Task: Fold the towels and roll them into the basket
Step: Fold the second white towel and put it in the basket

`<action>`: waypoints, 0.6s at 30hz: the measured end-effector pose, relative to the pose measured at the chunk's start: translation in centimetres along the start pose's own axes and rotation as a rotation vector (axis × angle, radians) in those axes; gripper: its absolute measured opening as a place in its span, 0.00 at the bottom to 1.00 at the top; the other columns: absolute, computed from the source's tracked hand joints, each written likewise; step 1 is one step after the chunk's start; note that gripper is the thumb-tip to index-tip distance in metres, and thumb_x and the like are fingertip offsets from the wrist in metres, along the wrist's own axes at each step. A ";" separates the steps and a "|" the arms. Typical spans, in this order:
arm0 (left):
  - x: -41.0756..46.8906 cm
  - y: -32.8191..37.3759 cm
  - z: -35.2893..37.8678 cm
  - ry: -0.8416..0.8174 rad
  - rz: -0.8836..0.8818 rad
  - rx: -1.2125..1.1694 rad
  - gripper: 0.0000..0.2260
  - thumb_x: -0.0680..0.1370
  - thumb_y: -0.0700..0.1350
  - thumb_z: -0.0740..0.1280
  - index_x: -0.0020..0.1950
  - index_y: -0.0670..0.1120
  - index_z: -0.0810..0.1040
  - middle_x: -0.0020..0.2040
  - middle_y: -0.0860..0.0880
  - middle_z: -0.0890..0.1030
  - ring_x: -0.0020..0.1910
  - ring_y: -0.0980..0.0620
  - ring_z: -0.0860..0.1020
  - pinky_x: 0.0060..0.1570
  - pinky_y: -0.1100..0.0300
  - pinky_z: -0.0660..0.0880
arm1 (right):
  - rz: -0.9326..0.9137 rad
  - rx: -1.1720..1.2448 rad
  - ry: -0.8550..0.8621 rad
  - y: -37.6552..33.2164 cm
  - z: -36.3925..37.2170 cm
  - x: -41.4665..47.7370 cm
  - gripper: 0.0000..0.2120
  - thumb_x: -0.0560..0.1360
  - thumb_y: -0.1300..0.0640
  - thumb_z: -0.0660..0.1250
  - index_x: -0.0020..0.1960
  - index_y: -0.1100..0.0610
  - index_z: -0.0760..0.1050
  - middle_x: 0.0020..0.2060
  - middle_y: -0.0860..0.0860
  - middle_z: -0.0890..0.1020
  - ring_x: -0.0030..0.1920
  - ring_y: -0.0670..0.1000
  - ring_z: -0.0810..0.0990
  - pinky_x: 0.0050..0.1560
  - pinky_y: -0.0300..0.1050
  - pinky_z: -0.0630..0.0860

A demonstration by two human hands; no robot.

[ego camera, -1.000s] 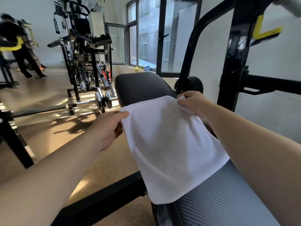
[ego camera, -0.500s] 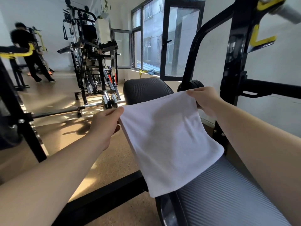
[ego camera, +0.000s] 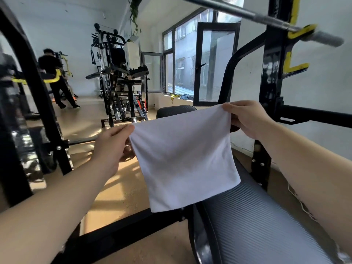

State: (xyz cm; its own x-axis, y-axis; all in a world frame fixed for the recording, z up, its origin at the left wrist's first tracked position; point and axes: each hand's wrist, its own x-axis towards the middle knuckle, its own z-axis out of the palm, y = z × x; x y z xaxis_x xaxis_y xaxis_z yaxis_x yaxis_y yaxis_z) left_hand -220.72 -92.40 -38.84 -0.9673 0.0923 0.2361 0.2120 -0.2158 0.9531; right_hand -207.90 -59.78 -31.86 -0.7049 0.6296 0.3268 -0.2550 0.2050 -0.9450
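White towel (ego camera: 185,159) held above the padded surface (ego camera: 257,225), its lower edge hanging just over the surface's near-left rim. The left hand (ego camera: 112,147) and right hand (ego camera: 247,119) each keep a closed pinch grip on one top corner, probably so the cloth hangs flat for folding. No basket is visible.

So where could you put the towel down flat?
The grey ribbed bench pad right below the towel looks bare, bordered by the black frame bar on one side and the right arm on the other. The dark headrest pad beyond is partly hidden by the towel. Both the left hand and right hand grip the top corners.
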 end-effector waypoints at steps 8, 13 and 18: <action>-4.7 1.8 -6.0 0.080 0.058 0.018 0.05 0.77 0.48 0.75 0.52 0.52 0.87 0.51 0.46 0.86 0.41 0.48 0.78 0.36 0.57 0.75 | -0.026 0.044 -0.049 1.0 2.6 -5.2 0.01 0.74 0.57 0.77 0.44 0.54 0.86 0.49 0.57 0.86 0.52 0.62 0.85 0.56 0.61 0.83; -8.1 2.2 -10.5 0.110 0.053 0.050 0.05 0.78 0.45 0.74 0.53 0.50 0.86 0.43 0.50 0.82 0.38 0.51 0.76 0.39 0.58 0.74 | 0.007 0.113 -0.122 2.0 4.4 -9.0 0.02 0.73 0.57 0.78 0.45 0.55 0.87 0.51 0.59 0.86 0.56 0.63 0.84 0.58 0.61 0.82; -10.6 2.1 -14.8 0.160 0.020 0.047 0.05 0.77 0.45 0.75 0.53 0.50 0.86 0.41 0.51 0.80 0.36 0.54 0.75 0.38 0.60 0.73 | 0.050 0.190 -0.189 2.3 6.1 -13.9 0.02 0.74 0.61 0.77 0.46 0.56 0.87 0.48 0.54 0.88 0.53 0.57 0.86 0.56 0.53 0.83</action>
State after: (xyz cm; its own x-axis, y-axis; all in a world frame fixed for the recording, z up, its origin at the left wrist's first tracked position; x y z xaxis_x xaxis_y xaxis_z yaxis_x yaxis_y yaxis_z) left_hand -212.08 -108.20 -42.10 -0.9717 -0.0683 0.2260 0.2345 -0.1700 0.9571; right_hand -202.76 -72.65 -38.50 -0.8262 0.4807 0.2938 -0.3237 0.0218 -0.9459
